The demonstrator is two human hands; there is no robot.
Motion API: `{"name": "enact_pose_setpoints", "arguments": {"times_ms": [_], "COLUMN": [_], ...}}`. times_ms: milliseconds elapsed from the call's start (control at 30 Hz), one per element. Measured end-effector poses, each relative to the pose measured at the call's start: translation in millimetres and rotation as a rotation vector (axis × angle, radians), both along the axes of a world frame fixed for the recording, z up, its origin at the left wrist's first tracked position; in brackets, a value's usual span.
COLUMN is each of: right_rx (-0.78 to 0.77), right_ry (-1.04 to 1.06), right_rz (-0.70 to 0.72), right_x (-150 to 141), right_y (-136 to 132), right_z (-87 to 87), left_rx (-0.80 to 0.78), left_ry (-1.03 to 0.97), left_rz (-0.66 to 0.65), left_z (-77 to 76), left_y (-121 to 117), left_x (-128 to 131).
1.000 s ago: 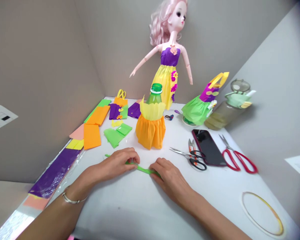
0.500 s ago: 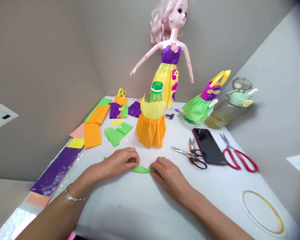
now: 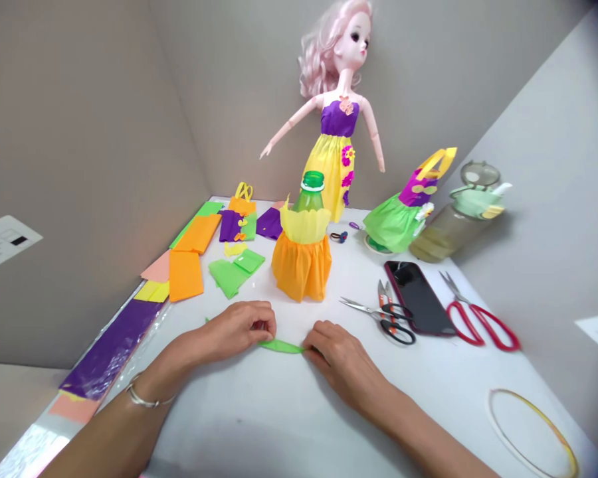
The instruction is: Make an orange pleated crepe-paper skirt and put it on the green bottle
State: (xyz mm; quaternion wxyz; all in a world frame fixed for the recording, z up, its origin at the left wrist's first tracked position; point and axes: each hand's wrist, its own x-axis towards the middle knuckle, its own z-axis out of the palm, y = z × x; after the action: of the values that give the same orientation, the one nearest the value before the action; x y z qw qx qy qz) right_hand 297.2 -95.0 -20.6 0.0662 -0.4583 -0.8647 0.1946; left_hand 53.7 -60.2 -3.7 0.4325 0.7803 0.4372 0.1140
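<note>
A narrow strip of bright green paper or cloth (image 3: 282,346) runs along the tabletop between my two hands. My left hand (image 3: 242,326) pinches it with bent fingers, and a short tip of it pokes out beyond the wrist side. The strip's other end is under the closed fingertips of my right hand (image 3: 336,348). Just beyond stands a green bottle (image 3: 309,199) wearing an orange gathered skirt (image 3: 303,269) and a yellow top band (image 3: 305,226). What lies beneath the fingers is hidden.
To the right lie black-handled scissors (image 3: 397,332), a phone (image 3: 418,299), red-handled scissors (image 3: 493,325) and a tape ring (image 3: 533,425). A pink-haired doll (image 3: 339,119) is behind the bottle. Folded coloured sheets (image 3: 185,275) lie left. A green-skirted bottle (image 3: 391,222) and a drink jug (image 3: 433,232) stand back right.
Between my hands the green strip has spread from a thin twisted line into a wider, flatter band. Both hands stay nearly in place; the view has tilted slightly.
</note>
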Motion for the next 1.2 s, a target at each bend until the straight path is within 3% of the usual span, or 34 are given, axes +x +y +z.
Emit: {"name": "enact_pose_setpoints", "arguments": {"times_ms": [333,633,933,1200], "right_rx": [-0.052,-0.089,-0.101,-0.124], "right_ry": [-0.004,0.005,-0.011,0.019], "right_rz": [-0.018,-0.034,-0.004,0.034], "right_x": [4,10,14,21], "right_y": [3,5,7,4], "right_z": [6.6,6.5,7.0,8.2], "left_rx": [0.014,0.234,0.059,0.078], "left_ry": [-0.042,0.058,0.149,0.206], "left_rz": [0.13,0.286,0.05,-0.04], "left_z": [-2.5,-10.2,-3.1,-0.4], "left_y": [4,8,-4,-9], "left_x": [-5,-22,-38,-35]}}
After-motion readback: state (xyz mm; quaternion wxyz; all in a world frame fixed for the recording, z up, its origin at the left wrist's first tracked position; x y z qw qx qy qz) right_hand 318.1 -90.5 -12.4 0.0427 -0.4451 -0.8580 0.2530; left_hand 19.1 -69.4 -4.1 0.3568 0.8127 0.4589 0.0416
